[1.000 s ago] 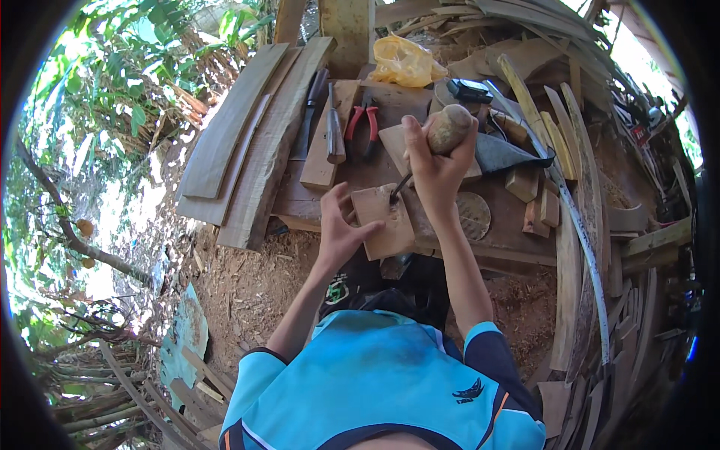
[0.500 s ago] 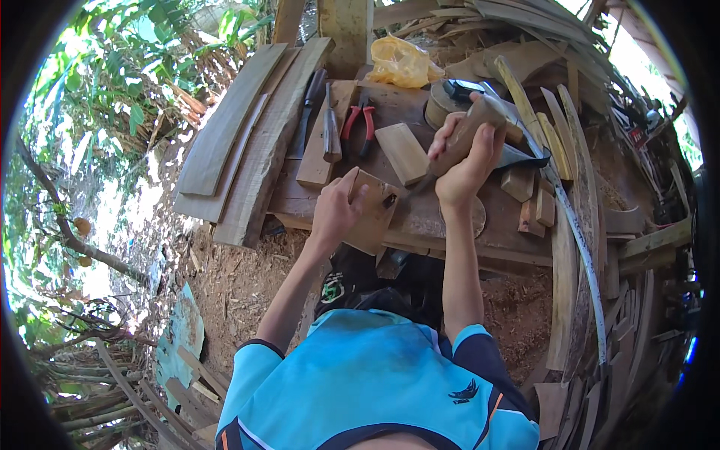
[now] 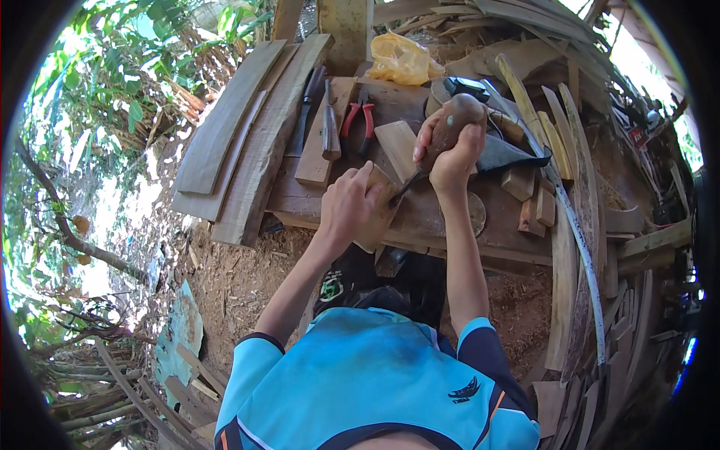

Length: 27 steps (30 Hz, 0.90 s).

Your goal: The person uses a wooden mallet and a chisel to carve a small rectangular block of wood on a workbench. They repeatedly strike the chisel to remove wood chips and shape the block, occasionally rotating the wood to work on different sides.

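Observation:
My left hand [image 3: 345,201] grips a pale brown wooden block [image 3: 381,223] by its upper left side, holding it at the near edge of the workbench. In my right hand [image 3: 452,163] is a chisel [image 3: 459,118] with a bulky, rounded brown handle; fingers and thumb wrap round it. Its thin dark blade slants down left to the block, where the tip meets the spot of a dark hole. How deep the tip sits cannot be made out. Just beyond the block lies a smaller pale wood piece [image 3: 397,142].
Red-handled pliers [image 3: 366,127], a wooden-handled tool [image 3: 330,133] and a knife [image 3: 312,90] lie at the back of the workbench [image 3: 296,208]. Long boards [image 3: 236,124] lean at left. Small offcuts [image 3: 517,182], a dark cloth [image 3: 506,155] and a yellow plastic bag [image 3: 405,60] are around it.
The chisel has come down and left, turning so its handle's rounded end faces up; its blade now reaches the block. My left hand has shifted slightly right along the block.

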Available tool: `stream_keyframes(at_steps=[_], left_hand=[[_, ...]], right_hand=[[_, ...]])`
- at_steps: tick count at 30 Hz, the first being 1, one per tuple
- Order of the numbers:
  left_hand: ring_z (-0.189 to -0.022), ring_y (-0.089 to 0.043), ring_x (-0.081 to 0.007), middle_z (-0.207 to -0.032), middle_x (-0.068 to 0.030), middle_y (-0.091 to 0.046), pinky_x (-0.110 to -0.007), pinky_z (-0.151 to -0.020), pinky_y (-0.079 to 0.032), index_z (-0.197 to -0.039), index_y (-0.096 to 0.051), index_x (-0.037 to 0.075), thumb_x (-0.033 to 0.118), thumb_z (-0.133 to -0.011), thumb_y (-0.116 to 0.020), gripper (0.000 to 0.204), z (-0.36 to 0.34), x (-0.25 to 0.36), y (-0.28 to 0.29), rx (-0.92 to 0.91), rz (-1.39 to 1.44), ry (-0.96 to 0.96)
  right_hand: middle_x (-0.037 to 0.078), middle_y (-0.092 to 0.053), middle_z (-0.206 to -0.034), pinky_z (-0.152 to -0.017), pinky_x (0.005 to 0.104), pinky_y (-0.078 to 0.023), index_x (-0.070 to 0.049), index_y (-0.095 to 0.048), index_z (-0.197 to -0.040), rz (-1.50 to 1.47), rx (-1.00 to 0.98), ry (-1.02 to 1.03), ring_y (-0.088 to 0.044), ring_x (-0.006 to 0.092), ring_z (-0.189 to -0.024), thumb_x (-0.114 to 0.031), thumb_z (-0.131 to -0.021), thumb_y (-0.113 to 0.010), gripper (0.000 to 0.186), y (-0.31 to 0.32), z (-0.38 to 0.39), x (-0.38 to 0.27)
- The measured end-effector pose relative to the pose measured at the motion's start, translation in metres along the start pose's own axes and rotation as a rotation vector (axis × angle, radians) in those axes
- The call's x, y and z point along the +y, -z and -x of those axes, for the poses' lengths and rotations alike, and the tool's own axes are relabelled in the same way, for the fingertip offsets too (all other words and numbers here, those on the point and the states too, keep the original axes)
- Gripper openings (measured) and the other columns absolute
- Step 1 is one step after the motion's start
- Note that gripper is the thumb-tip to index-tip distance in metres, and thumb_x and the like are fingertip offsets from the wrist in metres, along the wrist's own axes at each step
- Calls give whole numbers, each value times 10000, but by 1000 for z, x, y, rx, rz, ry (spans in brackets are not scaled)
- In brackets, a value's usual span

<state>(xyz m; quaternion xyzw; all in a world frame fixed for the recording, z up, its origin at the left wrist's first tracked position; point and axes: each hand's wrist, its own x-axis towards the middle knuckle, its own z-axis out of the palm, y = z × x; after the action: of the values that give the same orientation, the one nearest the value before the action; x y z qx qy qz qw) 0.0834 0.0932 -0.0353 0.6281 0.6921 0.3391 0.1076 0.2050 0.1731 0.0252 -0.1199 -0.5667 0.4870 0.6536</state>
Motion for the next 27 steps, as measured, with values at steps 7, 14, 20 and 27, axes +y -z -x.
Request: stream_keyframes(at_steps=[7,14,20,27], left_hand=[[-1017,-531,-286,-1089,-192,-544,-332,-861,-406,-1197,-437,-1,132,-708,-635,544,2,-6,10,-113,154,-62],[-1190,-383,-261,-1258,-194,-409,-311,-974,-299,-1318,-229,13,-10,-662,-584,746,32,-10,0,-186,621,71],[-1162,-417,-238,-1246,-175,-427,-305,-961,-315,-1319,-246,31,-54,-683,-553,711,36,-4,-5,-114,551,46],[-1170,-417,-252,-1259,-189,-422,-303,-953,-322,-1332,-222,27,-48,-688,-543,724,37,5,0,-132,476,79]], right_hand=[[81,-447,-530,-341,238,-368,-39,-369,-919,-5,9,-41,-453,133,-386,-451,-881,-287,422,9,-5,5],[81,-433,-537,-365,263,-352,-30,-420,-811,67,247,-121,-426,158,-388,-503,-843,-234,509,10,-4,-2],[69,-391,-542,-378,285,-322,-75,-407,-870,52,254,-174,-366,171,-383,-617,-797,-215,580,11,1,-5],[69,-379,-534,-373,288,-317,-68,-413,-858,59,284,-168,-357,169,-379,-581,-806,-195,559,8,3,-7]])
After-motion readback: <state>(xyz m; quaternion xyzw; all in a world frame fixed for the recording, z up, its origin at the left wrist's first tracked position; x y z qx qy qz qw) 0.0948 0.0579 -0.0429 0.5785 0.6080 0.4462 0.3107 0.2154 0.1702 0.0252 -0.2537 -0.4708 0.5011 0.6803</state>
